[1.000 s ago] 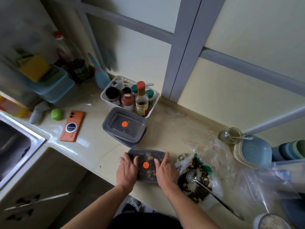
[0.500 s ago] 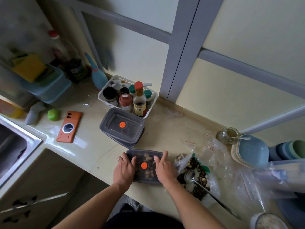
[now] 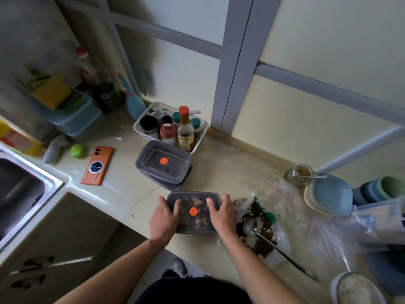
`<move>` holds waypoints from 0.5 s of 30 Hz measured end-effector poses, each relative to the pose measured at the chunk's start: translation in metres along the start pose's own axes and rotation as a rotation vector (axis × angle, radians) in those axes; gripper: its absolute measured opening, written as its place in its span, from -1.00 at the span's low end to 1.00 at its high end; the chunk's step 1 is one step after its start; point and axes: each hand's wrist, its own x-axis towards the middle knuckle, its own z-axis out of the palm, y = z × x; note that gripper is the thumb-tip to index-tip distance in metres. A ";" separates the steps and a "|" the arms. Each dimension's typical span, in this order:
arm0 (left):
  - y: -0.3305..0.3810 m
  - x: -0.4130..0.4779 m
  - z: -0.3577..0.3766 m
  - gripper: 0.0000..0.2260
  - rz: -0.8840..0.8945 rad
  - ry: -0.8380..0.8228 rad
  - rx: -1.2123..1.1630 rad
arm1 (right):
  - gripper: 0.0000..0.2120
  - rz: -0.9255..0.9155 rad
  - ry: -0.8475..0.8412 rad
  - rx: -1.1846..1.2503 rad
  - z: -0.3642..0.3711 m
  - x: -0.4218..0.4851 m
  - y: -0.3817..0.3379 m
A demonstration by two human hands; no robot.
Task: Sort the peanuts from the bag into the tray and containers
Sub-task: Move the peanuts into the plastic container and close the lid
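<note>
The lidded container [image 3: 194, 224] lies directly between the two hands, its long axis running left to right from one palm to the other, so neither hand is nearer. The bag [image 3: 260, 229] sits just outside the right hand. The left hand [image 3: 164, 219] and right hand [image 3: 222, 217] each clasp one end, fingers curled over the short edge and thumbs pressing on the lid [image 3: 192, 196]. Peanuts [image 3: 198, 202] show through it between the thumbs.

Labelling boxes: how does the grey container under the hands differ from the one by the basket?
The near container shows nuts through its lid; the far container shows none. The left hand and right hand hold the near one; the far one is untouched and stacked on another. Both are grey with an orange sticker.
</note>
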 end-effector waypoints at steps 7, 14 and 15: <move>0.030 -0.015 0.006 -0.70 0.000 0.013 -0.172 | -0.53 -0.088 -0.137 0.220 -0.047 0.004 0.015; 0.091 -0.010 0.025 -0.79 0.099 0.006 -0.198 | -0.50 0.054 -0.114 0.336 -0.091 0.030 0.031; 0.103 -0.005 0.028 -0.75 0.083 -0.005 -0.203 | -0.50 0.068 -0.088 0.350 -0.095 0.034 0.031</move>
